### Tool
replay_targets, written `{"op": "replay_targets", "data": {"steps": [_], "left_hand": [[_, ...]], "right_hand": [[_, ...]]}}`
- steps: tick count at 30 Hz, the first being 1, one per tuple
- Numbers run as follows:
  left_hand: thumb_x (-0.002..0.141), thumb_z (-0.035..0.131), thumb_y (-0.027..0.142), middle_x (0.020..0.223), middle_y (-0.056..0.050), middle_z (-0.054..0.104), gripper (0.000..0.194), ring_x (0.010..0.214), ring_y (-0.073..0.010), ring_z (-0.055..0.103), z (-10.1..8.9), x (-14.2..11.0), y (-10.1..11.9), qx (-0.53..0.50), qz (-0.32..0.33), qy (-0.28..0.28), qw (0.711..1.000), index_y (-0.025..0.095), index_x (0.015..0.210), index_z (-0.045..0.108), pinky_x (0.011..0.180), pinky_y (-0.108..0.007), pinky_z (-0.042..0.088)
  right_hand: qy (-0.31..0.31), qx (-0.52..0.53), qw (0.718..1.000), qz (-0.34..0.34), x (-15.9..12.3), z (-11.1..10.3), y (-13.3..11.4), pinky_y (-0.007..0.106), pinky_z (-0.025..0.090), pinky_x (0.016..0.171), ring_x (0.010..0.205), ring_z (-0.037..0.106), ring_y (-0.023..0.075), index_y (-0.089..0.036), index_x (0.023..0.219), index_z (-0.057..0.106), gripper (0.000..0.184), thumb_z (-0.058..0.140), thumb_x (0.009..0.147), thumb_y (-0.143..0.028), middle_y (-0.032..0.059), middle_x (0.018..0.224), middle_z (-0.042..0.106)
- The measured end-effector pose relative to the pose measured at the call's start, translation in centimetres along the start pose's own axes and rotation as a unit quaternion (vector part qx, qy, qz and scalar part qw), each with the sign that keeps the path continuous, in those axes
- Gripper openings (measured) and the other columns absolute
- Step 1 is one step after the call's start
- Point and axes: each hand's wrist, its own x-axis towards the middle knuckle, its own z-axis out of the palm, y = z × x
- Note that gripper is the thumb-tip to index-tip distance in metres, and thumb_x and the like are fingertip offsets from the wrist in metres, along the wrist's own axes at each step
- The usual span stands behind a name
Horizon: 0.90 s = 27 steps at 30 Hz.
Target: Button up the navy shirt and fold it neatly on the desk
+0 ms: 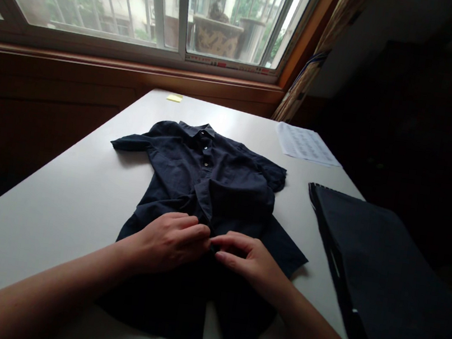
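A dark navy short-sleeved shirt [235, 193] lies face up on the white table [56, 195], its collar toward the window. Small pale buttons show down its upper front, fastened there, while the bottom hem parts into two flaps. My left hand [175, 238] is closed on the front edge of the shirt at its lower middle. Close beside it, my right hand [245, 254] pinches the same edge between thumb and fingers. The fingertips of both hands nearly meet. Whatever button lies between them is hidden. The cloth bunches just above the hands.
A folded dark cloth item [384, 272] with a striped edge lies at the table's right. Printed sheets [308, 144] rest at the back right, and a yellow note [174, 98] at the far left corner. Beyond stand a barred window [185, 10] and a gathered curtain [307, 80].
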Motion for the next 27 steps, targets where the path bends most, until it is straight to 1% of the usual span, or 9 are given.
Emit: {"op": "replay_targets", "data": {"steps": [2, 5, 8, 11, 16, 21, 24, 27], "left_hand": [[0.102, 0.047, 0.022, 0.077, -0.001, 0.06, 0.01, 0.061, -0.0124, 0.048, -0.11, 0.11, 0.09, -0.021, -0.008, 0.009, 1.0, 0.015, 0.103, 0.055, 0.054, -0.028, 0.038], [0.103, 0.046, 0.021, 0.082, -0.002, 0.063, 0.012, 0.062, -0.0125, 0.05, -0.39, 0.3, 0.2, -0.032, 0.0, -0.001, 0.999, 0.014, 0.108, 0.054, 0.054, -0.028, 0.04], [0.103, 0.044, 0.019, 0.096, -0.006, 0.068, 0.013, 0.071, -0.0136, 0.057, -0.53, 0.37, 0.17, -0.027, 0.02, -0.024, 0.999, 0.014, 0.108, 0.055, 0.062, -0.029, 0.047], [0.102, 0.045, 0.018, 0.106, -0.007, 0.068, 0.013, 0.081, -0.0165, 0.061, -0.48, 0.34, 0.07, -0.007, 0.037, -0.045, 0.998, 0.015, 0.101, 0.057, 0.07, -0.031, 0.05], [0.101, 0.046, 0.019, 0.101, -0.008, 0.066, 0.013, 0.08, -0.0176, 0.058, -0.16, 0.16, -0.06, -0.01, 0.019, -0.06, 0.998, 0.014, 0.096, 0.058, 0.071, -0.031, 0.051], [0.101, 0.047, 0.018, 0.098, -0.008, 0.064, 0.012, 0.081, -0.0163, 0.058, 0.06, -0.14, -0.18, -0.049, 0.012, -0.068, 0.996, 0.014, 0.097, 0.057, 0.072, -0.028, 0.052], [0.102, 0.046, 0.017, 0.099, -0.008, 0.063, 0.012, 0.084, -0.016, 0.059, 0.07, -0.26, -0.3, -0.065, 0.018, -0.059, 0.996, 0.015, 0.099, 0.057, 0.074, -0.027, 0.053], [0.101, 0.047, 0.015, 0.102, -0.009, 0.065, 0.01, 0.089, -0.0171, 0.06, 0.11, -0.35, -0.38, -0.065, 0.037, -0.043, 0.996, 0.014, 0.101, 0.057, 0.08, -0.029, 0.055]], "right_hand": [[0.0, 0.007, 1.0, 0.004, 0.03, 0.03, 0.08, 0.032, 0.048, 0.084, 0.095, 0.065, 0.0222, -0.021, 0.111, 0.076, 0.028, 0.07, 0.087, -0.036, 0.0044, 0.1, 0.073], [0.001, 0.021, 1.0, 0.008, 0.05, 0.1, 0.15, 0.033, 0.048, 0.086, 0.097, 0.066, 0.0232, -0.021, 0.108, 0.077, 0.027, 0.07, 0.087, -0.037, 0.0046, 0.101, 0.074], [0.006, 0.039, 0.999, 0.011, 0.09, 0.16, 0.21, 0.033, 0.048, 0.088, 0.098, 0.067, 0.0237, -0.021, 0.107, 0.077, 0.027, 0.072, 0.086, -0.037, 0.0044, 0.102, 0.075], [0.012, 0.05, 0.999, 0.01, 0.13, 0.2, 0.29, 0.033, 0.049, 0.089, 0.099, 0.067, 0.0235, -0.021, 0.106, 0.077, 0.027, 0.073, 0.085, -0.037, 0.0041, 0.103, 0.075], [0.011, 0.055, 0.998, 0.018, 0.13, 0.25, 0.28, 0.034, 0.049, 0.089, 0.099, 0.067, 0.0237, -0.02, 0.107, 0.076, 0.028, 0.074, 0.084, -0.036, 0.005, 0.104, 0.075], [0.015, 0.055, 0.998, 0.025, 0.1, 0.31, 0.07, 0.034, 0.049, 0.087, 0.097, 0.068, 0.0236, -0.019, 0.105, 0.077, 0.028, 0.074, 0.084, -0.037, 0.0051, 0.101, 0.075], [0.016, 0.06, 0.998, 0.028, 0.11, 0.39, -0.01, 0.034, 0.05, 0.086, 0.096, 0.068, 0.0233, -0.02, 0.105, 0.077, 0.028, 0.074, 0.083, -0.036, 0.0045, 0.1, 0.075], [0.024, 0.061, 0.997, 0.031, 0.09, 0.54, -0.01, 0.033, 0.05, 0.086, 0.095, 0.069, 0.0228, -0.019, 0.103, 0.077, 0.027, 0.074, 0.082, -0.036, 0.0044, 0.099, 0.076]]}}
